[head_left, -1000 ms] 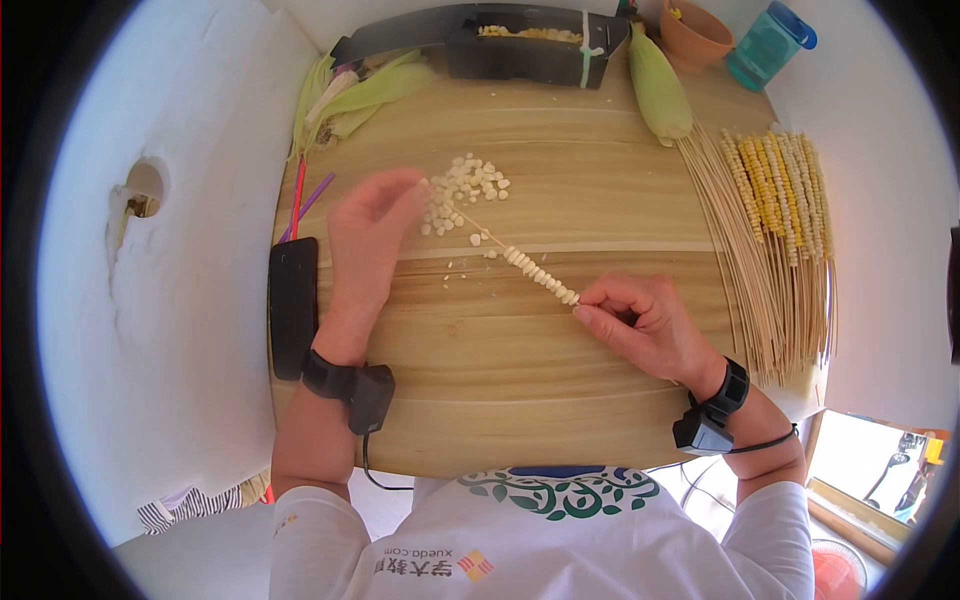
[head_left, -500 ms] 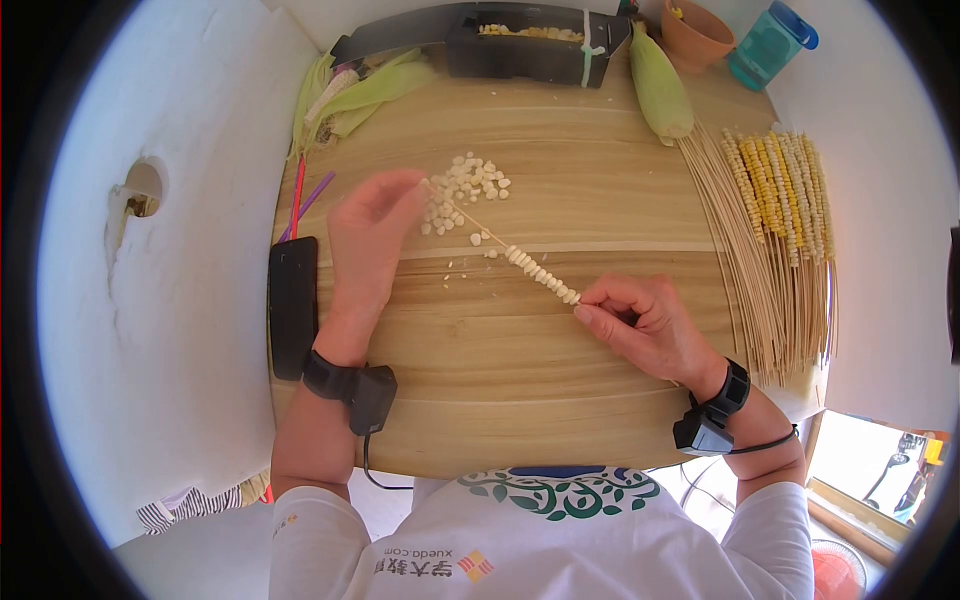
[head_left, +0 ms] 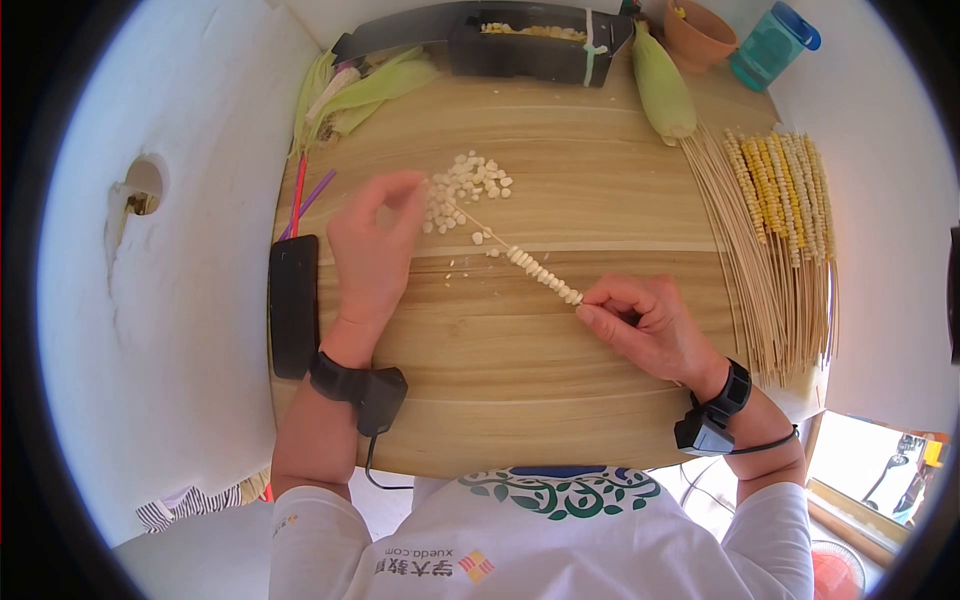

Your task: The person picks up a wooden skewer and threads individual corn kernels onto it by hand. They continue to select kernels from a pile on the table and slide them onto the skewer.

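My right hand (head_left: 655, 325) pinches a thin wooden skewer (head_left: 480, 224) beside a row of pale corn kernels (head_left: 544, 276) threaded along it. The bare part of the skewer slants up and left toward a loose pile of pale kernels (head_left: 490, 178) on the wooden table (head_left: 520, 370). My left hand (head_left: 375, 240) is at the left edge of this pile, near the skewer's far end, with thumb and fingertips pressed together. Whatever lies between those fingertips is too small to make out. A few kernels and crumbs are scattered below the pile.
Bare skewers (head_left: 750, 290) and kernel-filled skewers (head_left: 785, 195) lie at the right. Behind are a husked cob (head_left: 662, 90), clay pot (head_left: 697, 35), blue bottle (head_left: 770, 50) and black container (head_left: 530, 58). Husks (head_left: 375, 90) and a black case (head_left: 294, 310) sit at the left.
My left wrist has shifted slightly to the right, while its fingertips stay near the pile. The right hand and the threaded kernels have hardly moved.
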The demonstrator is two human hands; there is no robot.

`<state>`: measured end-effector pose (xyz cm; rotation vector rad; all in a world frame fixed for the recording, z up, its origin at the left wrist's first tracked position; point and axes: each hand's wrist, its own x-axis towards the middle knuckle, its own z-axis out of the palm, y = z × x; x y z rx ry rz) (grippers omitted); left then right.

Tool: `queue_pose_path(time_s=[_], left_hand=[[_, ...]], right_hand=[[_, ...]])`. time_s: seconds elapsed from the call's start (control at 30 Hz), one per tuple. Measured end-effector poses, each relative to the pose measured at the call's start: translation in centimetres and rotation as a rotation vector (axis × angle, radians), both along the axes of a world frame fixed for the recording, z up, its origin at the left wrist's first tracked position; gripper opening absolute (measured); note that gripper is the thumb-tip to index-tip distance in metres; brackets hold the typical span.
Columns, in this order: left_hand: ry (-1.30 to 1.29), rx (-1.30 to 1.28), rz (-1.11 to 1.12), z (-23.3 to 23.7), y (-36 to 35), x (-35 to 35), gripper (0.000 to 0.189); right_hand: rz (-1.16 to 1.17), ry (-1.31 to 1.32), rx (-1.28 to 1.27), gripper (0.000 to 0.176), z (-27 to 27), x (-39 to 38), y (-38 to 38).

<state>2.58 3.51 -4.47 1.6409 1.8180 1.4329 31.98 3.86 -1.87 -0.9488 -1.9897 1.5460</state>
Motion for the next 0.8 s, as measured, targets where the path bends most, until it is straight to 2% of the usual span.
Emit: queue_pose_path(time_s=[0.17,0.8], left_hand=[[0.084,0.033,0.021,0.17,-0.17,0.41,0.015],[-0.071,0.000,-0.020,-0.14,-0.22,0.54,0.017]], right_hand=[[0.000,-0.004,-0.006,0.011,-0.01,0.04,-0.03],[0.001,-0.009,-0.002,0.010,0.02,0.08,-0.01]])
